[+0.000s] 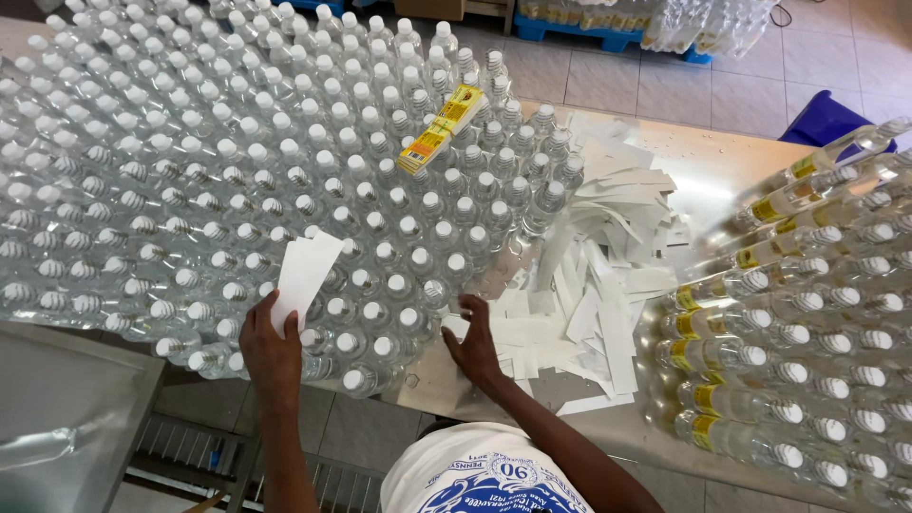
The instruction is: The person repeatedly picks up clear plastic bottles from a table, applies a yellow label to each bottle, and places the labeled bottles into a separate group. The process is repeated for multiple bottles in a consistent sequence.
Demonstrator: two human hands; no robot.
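At the near edge of the bench, my left hand pinches a white paper strip between thumb and fingers, holding it up over the standing bottles so it stays flat and clear of the caps. My right hand lies spread and empty on the steel, fingertips touching the nearest pieces of the heap of white backing strips, grasping nothing that I can see. That heap fans out in the gap between the two groups of bottles, within easy reach of either hand. To my left, the unlabelled clear bottles stand upright and packed cap to cap, covering most of the surface. A stack of yellow labels rests on top of their caps, further back, kept off the damp metal. To my right, the labelled bottles lie on their sides in rows, caps towards me, yellow bands showing. Beyond the bench, on the tiled floor, sits a blue pallet with more wrapped bottles.
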